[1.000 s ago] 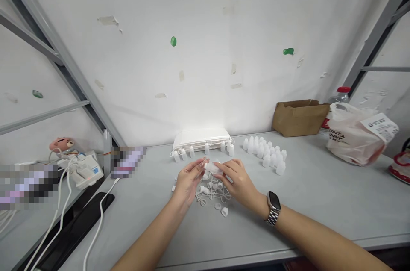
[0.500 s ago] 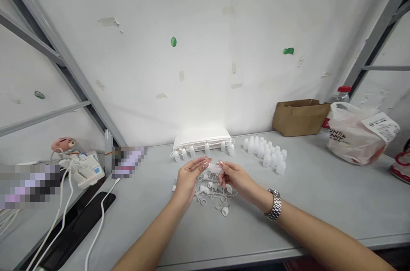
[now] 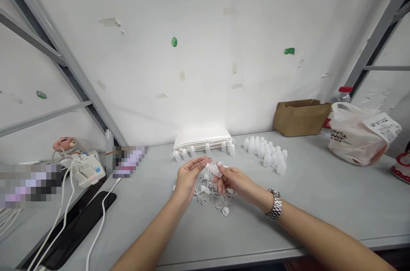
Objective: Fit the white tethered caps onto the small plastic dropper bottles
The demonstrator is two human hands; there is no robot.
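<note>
Fingers (image 3: pixel 197 162) of our left hand (image 3: pixel 186 178) are pinched nearly together at the upper-left end of a small, translucent white plastic bottle (image 3: pixel 214 170), near the centre of the frame; the exact contact is too small for us to make out. Our right hand (image 3: pixel 232 179) grips the bottle's lower-right end between thumb and fingers, and the bottle lies tilted between our hands. Just below, we see a loose heap of white plastic caps and ring straps (image 3: pixel 205 190) on the grey, flat worktop (image 3: pixel 336 194), with one white pointed cap (image 3: pixel 225 211) nearest the lower edge. A silver metal link watch band (image 3: pixel 276 204) circles our right wrist. Beyond our hands, slim white capped bottles (image 3: pixel 207 148) stand in a row before a flat white case (image 3: pixel 201 137). Right of centre, we have a cluster of translucent white plastic bottles (image 3: pixel 273 160) standing upright. Farther right sit an open brown cardboard box (image 3: pixel 297 120) and a white plastic carrier bag (image 3: pixel 349 140). At lower left lies a long, black, flat object (image 3: pixel 80 228).
</note>
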